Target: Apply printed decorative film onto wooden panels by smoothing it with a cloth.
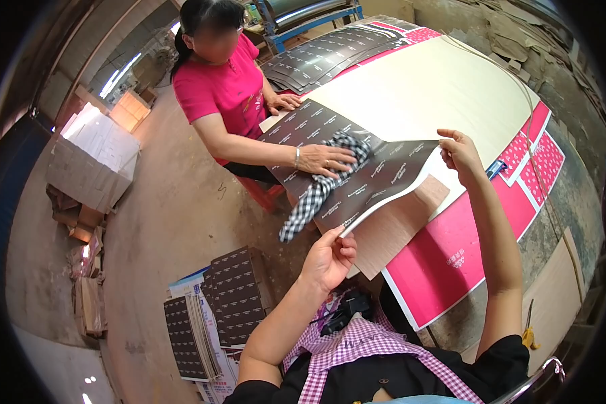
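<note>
A dark brown printed sheet (301, 129) curves up toward me, its near edge raised off the table. My left hand (329, 259) pinches that sheet's near left corner. At its right corner my right hand (459, 156) grips the edge between thumb and fingers. Across from me, a co-worker's hand (324, 160) presses a black-and-white checked cloth (310, 210) flat on the sheet. The co-worker's other hand rests near the sheet's far edge. Under the raised edge lies a brown board (398, 232). A large cream sheet (438, 87) spreads beneath and beyond.
Pink printed sheets (451, 259) cover the table's near right side. More dark printed sheets (323, 57) are piled at the far end. At lower left stand stacks of dark boards (236, 289). Yellow-handled scissors (530, 337) lie at right; white boxes (94, 158) stand at left.
</note>
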`<state>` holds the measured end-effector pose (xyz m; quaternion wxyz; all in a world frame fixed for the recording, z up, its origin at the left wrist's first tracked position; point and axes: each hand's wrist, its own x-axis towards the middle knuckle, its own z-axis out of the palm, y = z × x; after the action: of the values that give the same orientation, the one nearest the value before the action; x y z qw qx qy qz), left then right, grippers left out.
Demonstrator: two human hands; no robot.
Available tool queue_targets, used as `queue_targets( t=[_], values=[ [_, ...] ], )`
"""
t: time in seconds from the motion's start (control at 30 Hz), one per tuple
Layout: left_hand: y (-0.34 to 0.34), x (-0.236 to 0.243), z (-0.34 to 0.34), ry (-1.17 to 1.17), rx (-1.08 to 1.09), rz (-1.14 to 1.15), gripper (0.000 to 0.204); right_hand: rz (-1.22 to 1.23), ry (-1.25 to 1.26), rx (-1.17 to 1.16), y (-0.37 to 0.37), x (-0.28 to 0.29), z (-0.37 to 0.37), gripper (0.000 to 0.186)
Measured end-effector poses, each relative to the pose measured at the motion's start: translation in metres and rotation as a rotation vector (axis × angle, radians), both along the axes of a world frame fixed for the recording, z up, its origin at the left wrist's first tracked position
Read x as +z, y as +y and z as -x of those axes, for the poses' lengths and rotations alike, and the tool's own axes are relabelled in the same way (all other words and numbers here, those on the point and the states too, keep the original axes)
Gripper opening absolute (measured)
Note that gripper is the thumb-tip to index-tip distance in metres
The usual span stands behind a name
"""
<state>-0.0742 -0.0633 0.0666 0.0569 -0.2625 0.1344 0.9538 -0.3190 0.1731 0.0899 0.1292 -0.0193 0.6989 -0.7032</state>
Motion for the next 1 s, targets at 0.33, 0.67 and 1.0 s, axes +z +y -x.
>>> queue_targets(
  t=[0.33, 0.67, 1.0],
  values=[
    [0.001, 0.002, 0.003, -0.013, -0.005, 0.057, 0.006, 0.03, 0.008, 0.009, 0.006, -0.005, 0.006, 0.038],
    [0.006, -0.007, -0.005, -0.036, -0.053, 0.132, 0.009, 0.051, -0.027, -0.017, 0.013, -0.02, 0.002, 0.038],
    [0.004, -0.003, -0.003, -0.062, -0.074, 0.162, 0.011, 0.024, -0.034, 0.0, 0.013, -0.016, 0.007, 0.037]
  ],
)
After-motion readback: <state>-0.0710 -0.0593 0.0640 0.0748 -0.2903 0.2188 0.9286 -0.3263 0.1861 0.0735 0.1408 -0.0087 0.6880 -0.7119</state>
